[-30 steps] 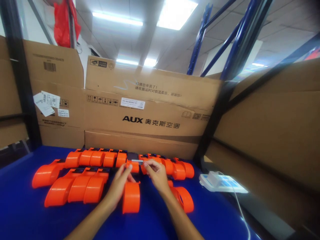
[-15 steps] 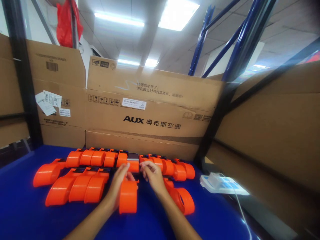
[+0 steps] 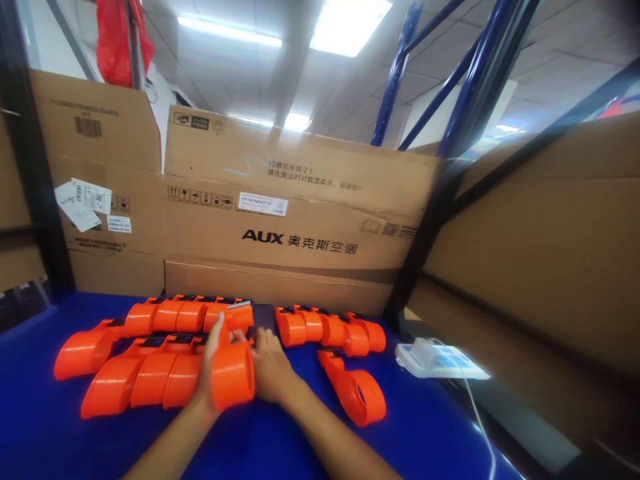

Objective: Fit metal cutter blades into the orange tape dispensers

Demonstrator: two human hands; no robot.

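My left hand (image 3: 213, 357) is closed round an orange plastic piece with a wide ring-shaped end (image 3: 234, 377), its thumb pointing up. My right hand (image 3: 273, 363) is just to the right of that piece, fingers curled in towards its upper end. Whatever those fingers grip is hidden. Behind both hands lies a dark flat pad (image 3: 263, 316) on the blue surface. Left of the pad, another orange piece (image 3: 244, 316) has a thin silvery strip at its top. A single orange piece (image 3: 370, 397) lies on its own to the right.
Rows of similar orange pieces (image 3: 150, 377) lie at left, with another group (image 3: 333, 330) at back right. Flattened cardboard (image 3: 300, 220) walls the rear of the blue tabletop (image 3: 280, 440). A white power strip with cable (image 3: 443, 360) and a dark post (image 3: 423, 247) stand at right.
Both hands have moved left, with the orange piece in my left hand turned and raised. The silvery-topped thing behind them has shifted left and tilted, showing the dark pad.
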